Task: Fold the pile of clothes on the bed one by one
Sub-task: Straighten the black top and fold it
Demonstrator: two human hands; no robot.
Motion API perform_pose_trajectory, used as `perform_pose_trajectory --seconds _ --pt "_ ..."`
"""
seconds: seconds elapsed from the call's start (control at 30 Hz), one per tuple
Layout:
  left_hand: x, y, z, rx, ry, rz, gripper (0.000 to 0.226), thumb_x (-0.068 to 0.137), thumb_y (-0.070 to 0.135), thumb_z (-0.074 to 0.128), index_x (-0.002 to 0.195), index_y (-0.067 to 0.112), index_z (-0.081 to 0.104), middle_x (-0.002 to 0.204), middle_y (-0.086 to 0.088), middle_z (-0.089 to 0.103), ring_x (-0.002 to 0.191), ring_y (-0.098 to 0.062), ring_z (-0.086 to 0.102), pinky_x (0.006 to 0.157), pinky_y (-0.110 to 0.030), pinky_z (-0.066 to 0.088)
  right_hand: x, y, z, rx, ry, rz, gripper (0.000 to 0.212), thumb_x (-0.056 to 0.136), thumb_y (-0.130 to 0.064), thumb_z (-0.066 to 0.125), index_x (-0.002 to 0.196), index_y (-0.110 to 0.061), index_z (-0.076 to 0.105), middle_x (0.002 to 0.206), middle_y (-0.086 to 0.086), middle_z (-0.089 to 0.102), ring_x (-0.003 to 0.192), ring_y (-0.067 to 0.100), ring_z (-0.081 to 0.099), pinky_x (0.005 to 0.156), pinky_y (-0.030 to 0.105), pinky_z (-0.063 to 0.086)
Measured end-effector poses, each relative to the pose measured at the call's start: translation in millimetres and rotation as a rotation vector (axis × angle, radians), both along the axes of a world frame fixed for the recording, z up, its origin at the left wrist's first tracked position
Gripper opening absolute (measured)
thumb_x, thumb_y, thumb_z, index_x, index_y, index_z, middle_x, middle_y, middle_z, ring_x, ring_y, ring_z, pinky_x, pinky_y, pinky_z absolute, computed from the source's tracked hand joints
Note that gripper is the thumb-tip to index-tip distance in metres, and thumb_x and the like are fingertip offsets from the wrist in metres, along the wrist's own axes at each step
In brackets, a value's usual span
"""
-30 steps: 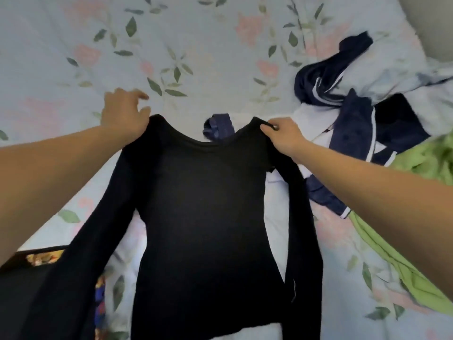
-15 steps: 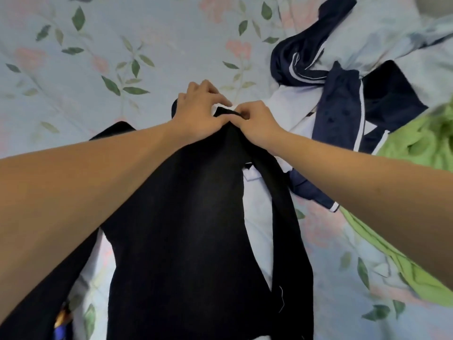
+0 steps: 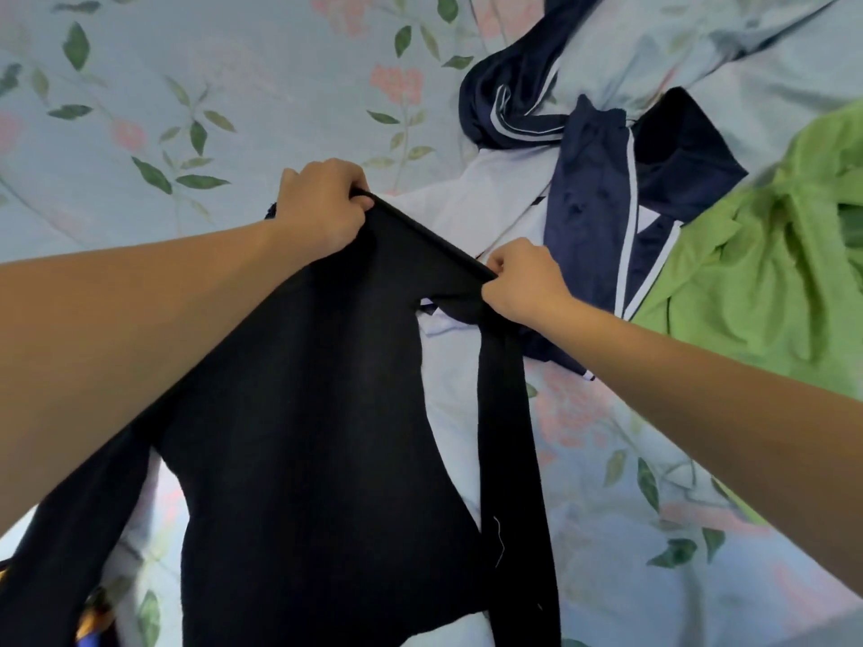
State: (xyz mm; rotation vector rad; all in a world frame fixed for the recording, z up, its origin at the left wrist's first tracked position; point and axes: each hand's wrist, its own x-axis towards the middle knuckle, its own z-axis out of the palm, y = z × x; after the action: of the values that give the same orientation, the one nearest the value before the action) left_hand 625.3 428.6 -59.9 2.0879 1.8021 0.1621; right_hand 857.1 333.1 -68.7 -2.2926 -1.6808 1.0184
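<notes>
The hands have moved apart again, and the black top (image 3: pixel 317 413) hangs between them over the bed (image 3: pixel 140 109), its top edge pinched tight by the left hand (image 3: pixel 322 205) and right hand (image 3: pixel 523 282).

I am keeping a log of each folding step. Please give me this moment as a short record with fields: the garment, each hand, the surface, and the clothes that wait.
garment in hands: black long-sleeved top, held up by its top edge
left hand: closed on the top edge
right hand: closed on the top edge
surface: floral bedsheet
waiting clothes: navy and white garment; green garment
</notes>
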Motion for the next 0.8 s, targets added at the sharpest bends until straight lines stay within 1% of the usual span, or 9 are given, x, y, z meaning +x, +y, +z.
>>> perform_pose_trajectory --seconds 0.1,0.2,0.27,0.33,0.4,0.47,0.57,0.7,0.8 --pt "17 -7 -6 -0.041 0.02 -0.126 0.016 0.099 0.025 0.057 0.111 0.022 0.068 0.116 0.0 0.071 0.116 -0.028 0.057 0.103 -0.044 0.031 24 -7 0 -0.055 0.183 -0.061 0.027 0.078 0.008 0.045 0.062 -0.013 0.044 0.061 0.007 0.042 0.065 0.024 0.039 0.055 0.03 0.029" --pt "46 -20 -4 -0.222 -0.087 -0.342 0.033 0.09 0.05 0.07 0.116 0.029 0.066 0.109 0.012 0.067 0.105 -0.014 0.057 0.101 -0.038 0.035 41 -13 0 -0.164 0.416 -0.105 0.027 0.099 0.001 0.054 0.088 -0.015 0.073 0.093 0.015 0.072 0.078 0.023 0.061 0.066 0.03 0.048" --pt "64 -24 -2 -0.383 -0.119 -0.414 0.03 0.09 0.047 0.074 0.111 0.026 0.07 0.103 0.009 0.069 0.098 -0.016 0.062 0.092 -0.033 0.046 50 -15 -2 -0.185 0.492 -0.13 0.021 0.105 -0.012 0.057 0.096 -0.018 0.075 0.105 0.016 0.074 0.087 0.026 0.066 0.075 0.038 0.053" --pt "76 -21 -3 -0.465 -0.158 -0.426 0.017 0.094 0.034 0.072 0.094 0.017 0.074 0.089 -0.002 0.072 0.088 -0.022 0.066 0.083 -0.037 0.052 59 -16 -5 -0.193 0.528 -0.133 0.021 0.107 -0.02 0.056 0.097 -0.017 0.074 0.098 0.012 0.075 0.088 0.025 0.069 0.078 0.04 0.057" --pt "81 -17 -1 -0.47 -0.244 -0.357 0.018 0.097 0.026 0.07 0.089 0.01 0.073 0.088 -0.01 0.072 0.08 -0.019 0.064 0.082 -0.037 0.053 67 -18 -5 -0.19 0.53 -0.116 0.025 0.108 -0.027 0.055 0.098 -0.013 0.072 0.088 0.007 0.073 0.082 0.022 0.07 0.071 0.038 0.059" --pt "83 -15 -1 -0.469 -0.322 -0.284 0.016 0.098 0.021 0.069 0.092 0.006 0.073 0.094 -0.015 0.072 0.08 -0.017 0.063 0.082 -0.033 0.053 76 -20 -5 -0.199 0.537 -0.1 0.033 0.108 -0.033 0.055 0.102 -0.005 0.071 0.086 0.013 0.071 0.079 0.023 0.069 0.064 0.035 0.055" --pt "82 -14 -6 -0.462 -0.338 -0.227 0.014 0.098 0.019 0.069 0.093 0.006 0.072 0.098 -0.018 0.072 0.085 -0.02 0.065 0.088 -0.037 0.054 88 -25 -9 -0.226 0.552 -0.077 0.038 0.107 -0.037 0.057 0.11 -0.001 0.071 0.096 0.021 0.074 0.083 0.024 0.069 0.072 0.038 0.053" --pt "88 -16 -18 -0.338 -0.293 -0.186 0.011 0.098 0.019 0.068 0.095 0.009 0.074 0.097 -0.008 0.072 0.096 -0.027 0.066 0.09 -0.038 0.053 101 -37 -9 -0.282 0.585 -0.037 0.031 0.102 -0.041 0.065 0.103 -0.011 0.075 0.09 0.003 0.078 0.082 0.018 0.072 0.075 0.034 0.055" --pt "91 -17 -26 -0.268 -0.221 -0.176 0.012 0.098 0.023 0.068 0.097 0.013 0.073 0.099 -0.003 0.07 0.1 -0.027 0.063 0.096 -0.042 0.05 111 -50 -9 -0.327 0.579 -0.014 0.033 0.097 -0.044 0.071 0.107 -0.012 0.078 0.096 0.002 0.08 0.084 0.018 0.074 0.074 0.03 0.056"
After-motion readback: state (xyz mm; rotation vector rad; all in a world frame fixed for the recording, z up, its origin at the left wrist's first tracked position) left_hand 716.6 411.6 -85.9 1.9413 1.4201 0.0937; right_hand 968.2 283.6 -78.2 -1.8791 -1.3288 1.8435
